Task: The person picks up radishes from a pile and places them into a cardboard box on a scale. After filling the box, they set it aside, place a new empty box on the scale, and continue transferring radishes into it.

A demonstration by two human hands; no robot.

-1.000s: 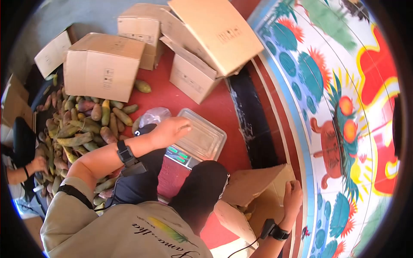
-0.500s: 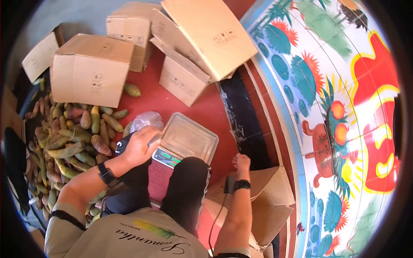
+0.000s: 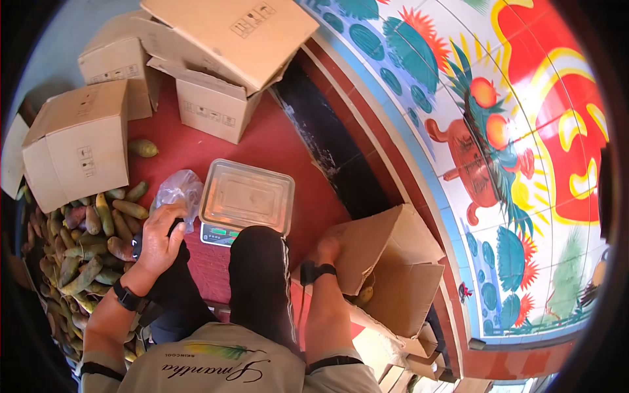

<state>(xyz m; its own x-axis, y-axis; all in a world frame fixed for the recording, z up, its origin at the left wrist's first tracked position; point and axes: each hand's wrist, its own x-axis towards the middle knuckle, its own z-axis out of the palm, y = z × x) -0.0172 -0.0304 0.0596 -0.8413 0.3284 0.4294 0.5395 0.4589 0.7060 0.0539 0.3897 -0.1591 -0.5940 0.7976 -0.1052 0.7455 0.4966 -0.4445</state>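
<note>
My left hand (image 3: 160, 241) rests at my left knee, thumb and fingers apart, beside a clear plastic bag (image 3: 180, 193). Close to the bag, a shallow see-through tray (image 3: 247, 196) sits on a digital scale (image 3: 216, 234) with a lit green display, partly hidden by my knee. My right hand (image 3: 326, 250) is blurred, at the flap of an open cardboard box (image 3: 406, 295); its fingers do not show clearly. Inside that box lies a yellowish piece of produce (image 3: 365, 295). Left of my legs spreads a heap of long green, yellow and reddish produce (image 3: 82, 262).
More cardboard boxes (image 3: 78, 147) stand at the far left, and an open one (image 3: 213, 108) with a large flap is at the back. A single piece of produce (image 3: 143, 148) lies on the red floor (image 3: 183, 147). A painted tile wall (image 3: 419, 98) curves along the right.
The view has swung to the right. My left hand has drawn back from the tray's edge to my knee. My right hand, a loose fist before, has come down to the open box's flap.
</note>
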